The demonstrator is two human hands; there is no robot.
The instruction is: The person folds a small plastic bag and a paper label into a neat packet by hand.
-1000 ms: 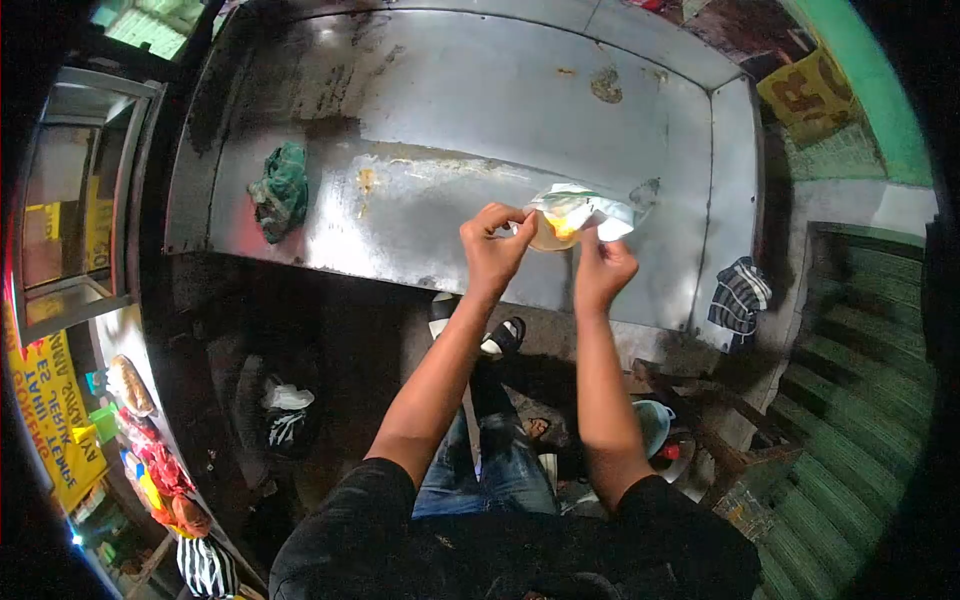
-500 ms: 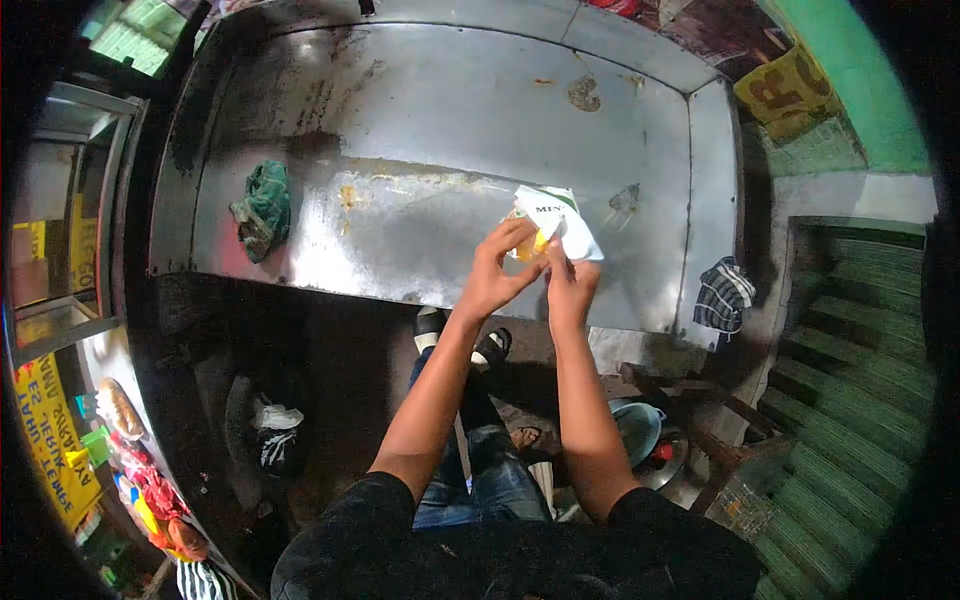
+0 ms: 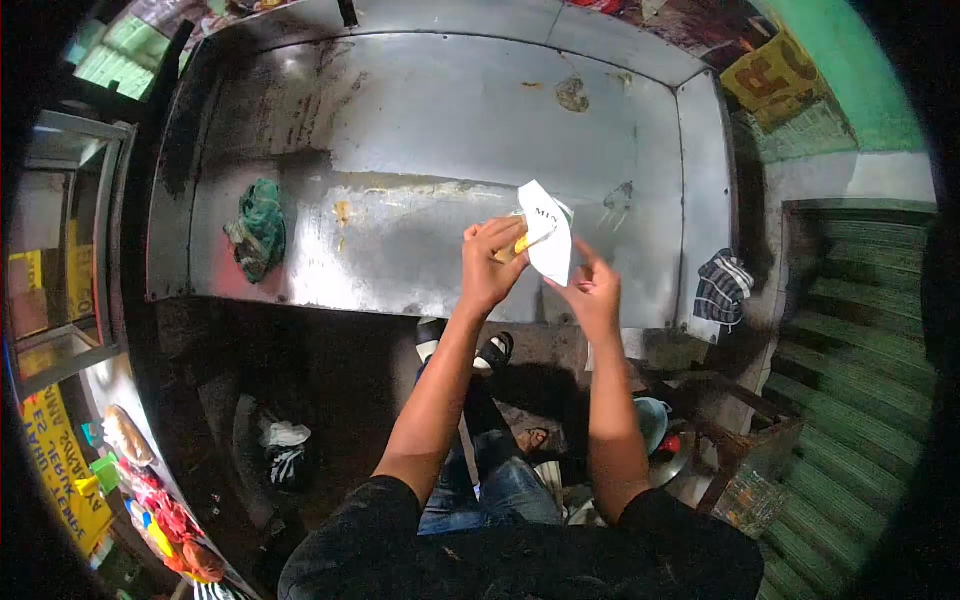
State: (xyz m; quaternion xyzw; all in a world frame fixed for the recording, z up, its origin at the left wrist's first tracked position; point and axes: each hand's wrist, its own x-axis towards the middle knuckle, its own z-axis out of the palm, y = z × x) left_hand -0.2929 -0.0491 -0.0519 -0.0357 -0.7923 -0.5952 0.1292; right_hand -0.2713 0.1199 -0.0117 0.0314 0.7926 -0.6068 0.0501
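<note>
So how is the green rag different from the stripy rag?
The green rag is plain green; the stripy rag has dark and pale stripes. The green rag lies in a bunched heap on the metal counter, at its left side. The stripy rag sits at the counter's right edge, near its front corner, and seems to hang over it. Both are crumpled cloths, and neither hand touches them.

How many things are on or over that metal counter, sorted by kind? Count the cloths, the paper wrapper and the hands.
Cloths: 2, a green cloth on the metal counter and a striped cloth at its right edge
Paper wrappers: 1, the white wrapper, with something yellow inside
Hands: 2, the left hand gripping the wrapper, the right hand beside it
Total: 5
</note>
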